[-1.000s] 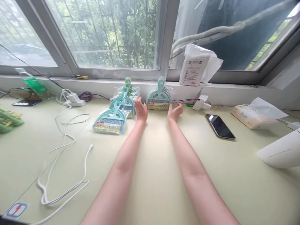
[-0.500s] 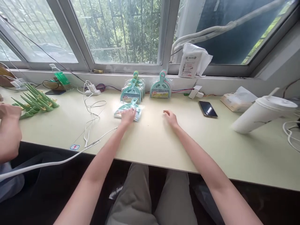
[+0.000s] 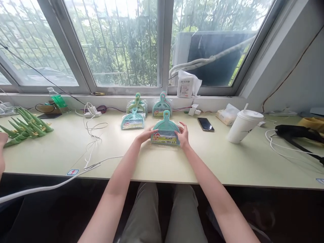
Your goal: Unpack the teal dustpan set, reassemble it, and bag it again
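worktop [image 3: 227,162] pale green | phone [image 3: 206,124] face up, 2 o'clock | cup [image 3: 243,126] with straw, right of phone | tissue pack [image 3: 227,116] between them, behind | white cable [image 3: 92,135] at 10 o'clock | green sticks [image 3: 25,125] far left | black strap [image 3: 298,132] far right | parcel [image 3: 186,86] on sill, 12 o'clock

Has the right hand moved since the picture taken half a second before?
Yes. The right hand lay bare on the pale green desk; now it grips the wrapped teal dustpan set, still left of the black phone.
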Demonstrator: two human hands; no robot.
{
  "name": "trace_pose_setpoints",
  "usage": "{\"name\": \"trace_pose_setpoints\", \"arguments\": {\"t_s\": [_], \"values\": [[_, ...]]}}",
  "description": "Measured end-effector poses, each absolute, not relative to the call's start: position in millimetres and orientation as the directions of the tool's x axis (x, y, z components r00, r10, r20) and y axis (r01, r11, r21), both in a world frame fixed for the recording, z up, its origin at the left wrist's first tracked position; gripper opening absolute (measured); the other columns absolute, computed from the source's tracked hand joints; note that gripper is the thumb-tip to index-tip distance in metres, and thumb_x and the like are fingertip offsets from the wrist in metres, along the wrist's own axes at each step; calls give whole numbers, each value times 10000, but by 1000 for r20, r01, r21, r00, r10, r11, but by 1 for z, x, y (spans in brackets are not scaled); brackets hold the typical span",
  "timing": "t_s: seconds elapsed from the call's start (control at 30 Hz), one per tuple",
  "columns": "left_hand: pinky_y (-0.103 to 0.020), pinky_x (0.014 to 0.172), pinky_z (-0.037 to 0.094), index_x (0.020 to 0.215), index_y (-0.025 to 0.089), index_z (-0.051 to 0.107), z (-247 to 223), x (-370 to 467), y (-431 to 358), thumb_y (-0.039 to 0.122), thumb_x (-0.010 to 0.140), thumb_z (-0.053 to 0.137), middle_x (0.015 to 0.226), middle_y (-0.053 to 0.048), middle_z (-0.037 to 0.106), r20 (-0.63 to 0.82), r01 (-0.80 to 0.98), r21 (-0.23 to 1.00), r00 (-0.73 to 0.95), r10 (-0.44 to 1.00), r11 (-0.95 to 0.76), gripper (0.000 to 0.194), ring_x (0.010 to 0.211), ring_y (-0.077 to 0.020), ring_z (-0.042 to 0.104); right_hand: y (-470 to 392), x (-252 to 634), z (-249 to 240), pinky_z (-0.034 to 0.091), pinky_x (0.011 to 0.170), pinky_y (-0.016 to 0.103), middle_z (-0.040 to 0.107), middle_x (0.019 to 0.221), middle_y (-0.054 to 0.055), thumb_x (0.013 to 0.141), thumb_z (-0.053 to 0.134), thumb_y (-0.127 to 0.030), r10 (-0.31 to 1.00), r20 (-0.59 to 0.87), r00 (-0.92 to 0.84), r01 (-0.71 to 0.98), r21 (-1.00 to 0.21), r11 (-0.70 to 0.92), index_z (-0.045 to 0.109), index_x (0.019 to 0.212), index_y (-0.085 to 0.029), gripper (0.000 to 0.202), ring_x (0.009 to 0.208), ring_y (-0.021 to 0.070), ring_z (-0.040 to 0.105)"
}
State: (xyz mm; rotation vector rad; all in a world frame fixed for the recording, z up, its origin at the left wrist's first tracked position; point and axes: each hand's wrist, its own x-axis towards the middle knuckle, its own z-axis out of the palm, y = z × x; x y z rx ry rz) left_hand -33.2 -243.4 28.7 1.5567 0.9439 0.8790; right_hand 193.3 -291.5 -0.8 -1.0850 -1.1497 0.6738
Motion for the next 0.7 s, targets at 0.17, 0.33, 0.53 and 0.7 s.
{"name": "trace_pose_setpoints", "arguments": {"t_s": [0.17,0.33,0.53,0.7], "values": [[-320,767,542,868,118,690,3,-24,-235,464,638,808,851,-105,734,-44,-38,997,470,882,70,431,771,-203,697,-297,191,0,394,1088,496,492,1426,166,838,534,-197,748,546,378,549,-783,294,416,1352,-204,528,1362,251,443],[-295,737,535,994,161,641,0,-28,-237,341,628,826,905,-62,729,-16,-224,972,223,975,68,449,792,-177,692,-307,177,-2,465,1019,449,660,1172,124,960,404,-351,747,638,189,544,-701,461,588,1090,-209,266,1155,233,609],[-315,814,526,1091,179,636,0,-33,-244,265,564,857,1052,-93,717,28,-242,970,238,971,31,578,997,-230,668,-304,168,-9,599,704,331,726,804,64,880,563,-513,974,220,51,117,-970,213,638,800,-193,339,731,180,709],[-351,823,533,1233,240,596,7,-25,-258,418,612,841,1178,-92,684,62,-96,995,357,932,-30,692,1031,-250,659,-302,181,-5,615,811,345,719,841,14,762,750,-218,972,61,227,-249,-961,118,532,977,-213,307,770,152,720]]}}
